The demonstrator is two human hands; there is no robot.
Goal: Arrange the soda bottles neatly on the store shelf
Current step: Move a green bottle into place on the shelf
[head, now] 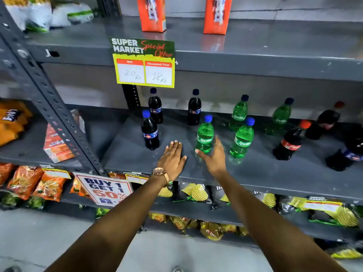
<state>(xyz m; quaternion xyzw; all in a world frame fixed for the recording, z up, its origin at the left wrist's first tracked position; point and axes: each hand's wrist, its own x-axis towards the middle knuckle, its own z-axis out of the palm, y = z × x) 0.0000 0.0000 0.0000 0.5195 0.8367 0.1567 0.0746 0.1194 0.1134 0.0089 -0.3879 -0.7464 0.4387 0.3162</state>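
Note:
Soda bottles stand scattered on the grey middle shelf. Three dark cola bottles with blue caps stand at the left: one in front, two behind. Several green Sprite bottles fill the middle; the nearest stands just in front of my right hand, whose open fingers curve around its base without closing. My left hand lies flat and open on the shelf, beside the front cola bottle. Red-capped cola bottles stand further right.
A yellow price sign hangs from the shelf above, which bears two orange cartons. A slanted metal upright borders the left. Snack bags fill the shelves below, next to a "Buy 1 Get 1" card.

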